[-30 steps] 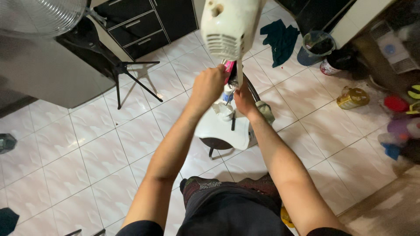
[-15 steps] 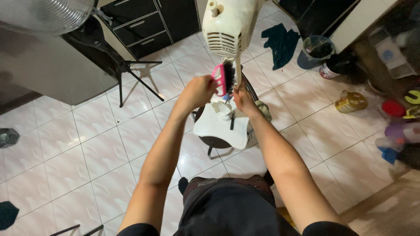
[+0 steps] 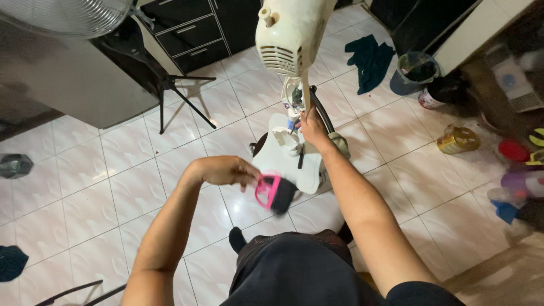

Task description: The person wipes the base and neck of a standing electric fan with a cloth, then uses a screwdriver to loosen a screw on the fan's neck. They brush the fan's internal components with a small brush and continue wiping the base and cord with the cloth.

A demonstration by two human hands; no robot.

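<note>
My left hand (image 3: 224, 170) grips the pink handle of a brush with black bristles (image 3: 273, 194), held low over the floor tiles, away from the fan. My right hand (image 3: 313, 128) is closed around the thin pole of a white stand fan just under its motor housing (image 3: 290, 33). The fan's white base (image 3: 294, 164) rests on a small stool below the pole. My dark-clothed knees fill the bottom of the view.
A fan grille (image 3: 68, 14) sits on a grey counter at top left, with a black tripod stand (image 3: 175, 93) beside it. Dark drawers, a teal cloth (image 3: 369, 59), a bucket (image 3: 413, 71), a golden tin (image 3: 458, 140) and assorted bottles lie at the right.
My left hand has pulled the pink brush down and left, away from the fan pole. My right hand keeps its hold on the pole.
</note>
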